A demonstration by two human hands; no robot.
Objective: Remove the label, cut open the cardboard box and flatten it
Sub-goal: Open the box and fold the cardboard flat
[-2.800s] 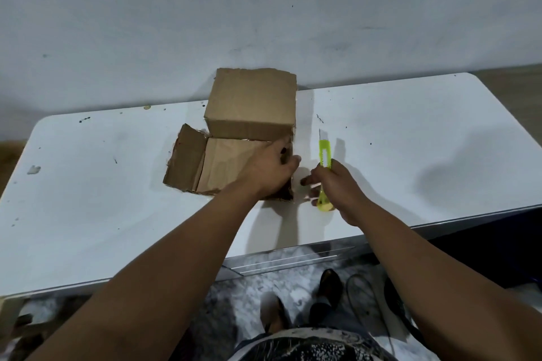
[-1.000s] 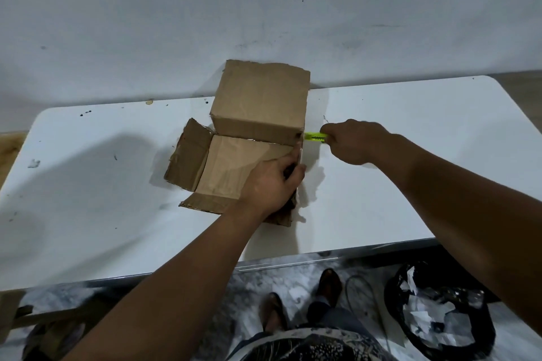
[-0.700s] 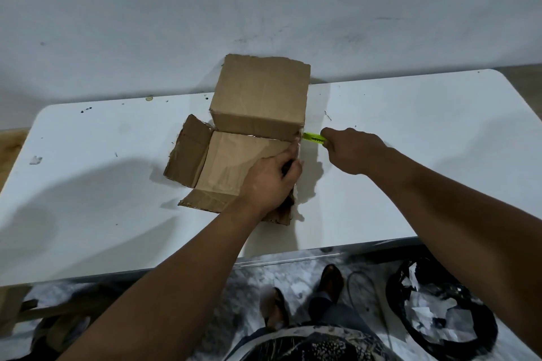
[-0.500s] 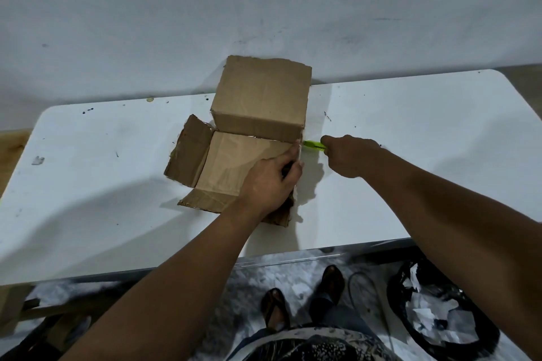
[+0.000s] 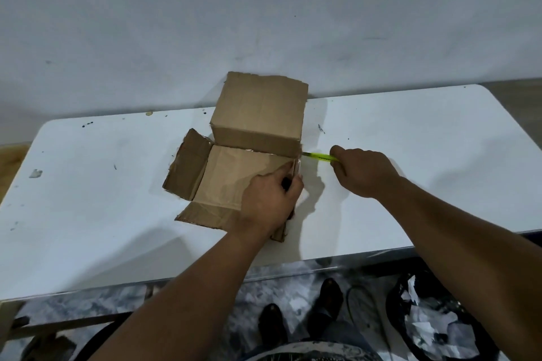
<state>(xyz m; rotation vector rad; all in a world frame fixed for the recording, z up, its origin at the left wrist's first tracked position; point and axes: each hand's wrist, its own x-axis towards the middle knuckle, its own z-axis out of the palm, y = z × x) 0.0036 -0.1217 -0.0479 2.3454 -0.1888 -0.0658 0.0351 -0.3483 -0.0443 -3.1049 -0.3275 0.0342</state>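
Observation:
A brown cardboard box (image 5: 258, 114) sits near the middle of the white table (image 5: 88, 202), partly cut open. Its far part still stands as a block, while a front panel and a left flap lie spread out. My left hand (image 5: 268, 201) grips the upright right-hand flap at the front. My right hand (image 5: 362, 171) is closed around a yellow-green box cutter (image 5: 319, 157). The cutter points left, and its tip touches the box's right corner just below the standing block. The blade itself is too small to make out.
A grey wall rises right behind the table. Under the front edge are a patterned floor, my feet (image 5: 305, 319), a cable and a black bag with crumpled paper (image 5: 434, 325) at the lower right. Small dark specks dot the tabletop.
My right hand lifted the cutter from the table, turned it sideways and set its tip against the box's right corner. It has since drawn slightly back toward me. My left hand kept its hold.

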